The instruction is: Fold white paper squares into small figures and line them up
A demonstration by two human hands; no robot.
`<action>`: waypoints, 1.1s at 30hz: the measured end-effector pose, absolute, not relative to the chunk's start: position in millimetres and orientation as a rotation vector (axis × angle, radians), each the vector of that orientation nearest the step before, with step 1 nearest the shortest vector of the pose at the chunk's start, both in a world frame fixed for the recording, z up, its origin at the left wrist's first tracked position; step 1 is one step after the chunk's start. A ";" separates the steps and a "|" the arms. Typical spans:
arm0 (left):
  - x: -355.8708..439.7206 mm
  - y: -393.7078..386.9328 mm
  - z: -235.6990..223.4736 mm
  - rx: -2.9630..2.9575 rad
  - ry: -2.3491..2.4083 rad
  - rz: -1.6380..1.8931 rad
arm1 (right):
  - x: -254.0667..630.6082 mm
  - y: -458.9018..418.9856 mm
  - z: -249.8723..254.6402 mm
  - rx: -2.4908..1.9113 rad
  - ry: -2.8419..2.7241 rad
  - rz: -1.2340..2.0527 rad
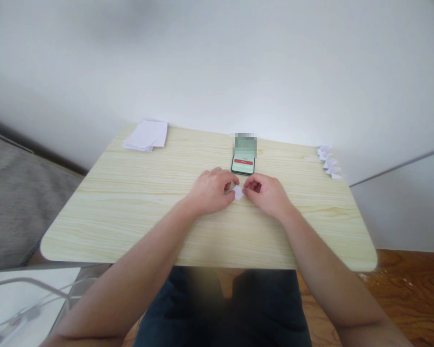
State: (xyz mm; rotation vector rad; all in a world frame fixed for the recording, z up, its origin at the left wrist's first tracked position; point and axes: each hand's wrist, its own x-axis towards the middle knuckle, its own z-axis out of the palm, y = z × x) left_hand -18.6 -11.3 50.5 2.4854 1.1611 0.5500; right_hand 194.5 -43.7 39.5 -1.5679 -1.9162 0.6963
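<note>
On the pale, wood-grained table with rounded corners [130, 207], two bare hands are working at one small, folded white paper piece [238, 193], which is lying near the middle of the tabletop, between them. The left hand [213, 190] is curving in from one side; its thumb and index fingertip are standing slightly apart at the edge of the piece, and whether they are gripping it is hard to tell. The right hand [265, 193] is pinching the opposite edge, thumb and index fingertip nearly together, its other fingers curling in.

One black-edged smartphone with a lit, pale green screen [243, 166] is lying just beyond the hands, showing a red bar; the upper part of it is pixelated. One loose stack of white paper sheets [146, 135] is resting at the far left of the table, its edges fanning unevenly, so the sheets cannot be counted. At the far right edge, about five pointed, folded white paper shapes [329, 163] are sitting in a row, crowding so closely that the exact count is uncertain.

A plain white wall [217, 72] is rising behind the table. Grey fabric [18, 197] is spreading on the left, and a pale cable [29, 280] is crossing a white surface [54, 278] below it. Two legs in dark trousers [271, 308] are showing under the near edge, above a brown wooden floor [412, 308].
</note>
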 end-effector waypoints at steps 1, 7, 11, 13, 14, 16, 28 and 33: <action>-18.4 -11.3 50.5 2.489 1.160 0.548 | 194.0 -43.6 39.5 -1.569 -1.920 0.687; -18.5 -12.1 50.8 2.511 1.159 0.577 | 191.5 -42.9 40.6 -1.589 -1.971 0.579; -18.5 -13.4 52.1 2.506 1.155 0.603 | 190.7 -43.0 41.3 -1.557 -2.008 0.531; -18.8 -13.8 52.6 2.501 1.145 0.612 | 190.8 -43.3 41.6 -1.545 -2.019 0.531; -19.0 -13.8 52.6 2.498 1.141 0.618 | 191.0 -43.5 41.8 -1.541 -2.023 0.534; -19.5 -13.7 52.6 2.490 1.129 0.625 | 191.3 -43.8 42.3 -1.530 -2.031 0.540; -19.4 -12.3 55.2 2.346 1.277 0.650 | 186.5 -47.2 47.7 -1.393 -1.984 0.584; -22.4 -8.8 56.9 2.250 1.254 0.727 | 185.7 -47.5 45.5 -1.373 -1.861 0.711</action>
